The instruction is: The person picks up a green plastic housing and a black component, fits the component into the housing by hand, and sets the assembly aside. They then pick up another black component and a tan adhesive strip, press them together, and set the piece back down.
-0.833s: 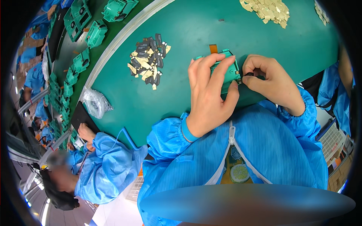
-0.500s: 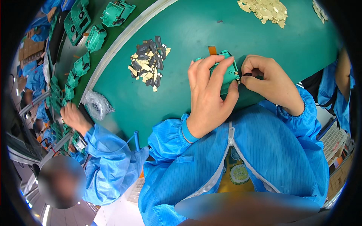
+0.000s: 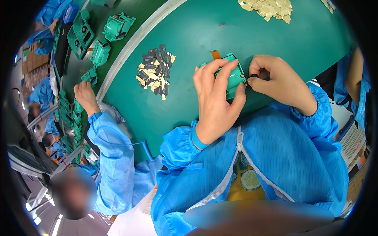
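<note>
On the green tabletop a small green plastic housing (image 3: 235, 82) lies under my left hand (image 3: 214, 102), whose fingers rest over its top and left side with the thumb at its near right corner. An orange flat ribbon cable (image 3: 215, 54) sticks out from the housing's far side. My right hand (image 3: 279, 78) is closed at the housing's right edge, pinching a small black piece (image 3: 254, 76) between thumb and forefinger. The fingers hide most of that piece, so its kind cannot be made out. A blue band circles my left wrist.
A pile of black and pale-gold flat parts (image 3: 154, 72) lies to the left; pale-gold pieces (image 3: 271, 8) are heaped at the far side. Beyond the white table rim (image 3: 134, 41), several green housings (image 3: 118, 27) stand in a line. A co-worker's hand (image 3: 86, 96) reaches toward them, beside a clear plastic bag (image 3: 112, 112).
The co-worker's hand has moved farther out toward the line of green housings. My two hands stay at the housing, nearly unmoved. The view has shifted slightly.
</note>
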A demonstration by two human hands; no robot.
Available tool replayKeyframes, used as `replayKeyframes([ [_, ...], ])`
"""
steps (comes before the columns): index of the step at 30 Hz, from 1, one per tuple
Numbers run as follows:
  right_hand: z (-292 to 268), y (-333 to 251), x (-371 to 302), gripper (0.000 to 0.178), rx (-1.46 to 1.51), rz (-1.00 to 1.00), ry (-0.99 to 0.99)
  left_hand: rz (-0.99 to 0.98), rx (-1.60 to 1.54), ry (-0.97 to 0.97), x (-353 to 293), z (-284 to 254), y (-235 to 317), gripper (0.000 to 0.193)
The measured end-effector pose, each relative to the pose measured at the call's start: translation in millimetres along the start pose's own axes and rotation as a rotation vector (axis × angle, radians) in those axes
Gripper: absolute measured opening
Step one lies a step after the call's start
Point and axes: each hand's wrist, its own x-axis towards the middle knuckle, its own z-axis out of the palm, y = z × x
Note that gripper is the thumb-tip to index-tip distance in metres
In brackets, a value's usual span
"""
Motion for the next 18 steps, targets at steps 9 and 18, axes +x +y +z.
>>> replayKeyframes([
  [9, -10, 0, -2, 0.021, -0.032, -0.056, -0.004, -0.002, 0.013, -0.024, 0, 2, 2, 0.053],
  [18, -10, 10, 2, 0.018, -0.027, -0.123, -0.064, 0.017, 0.072, -0.013, 0, 1, 3, 0.057],
])
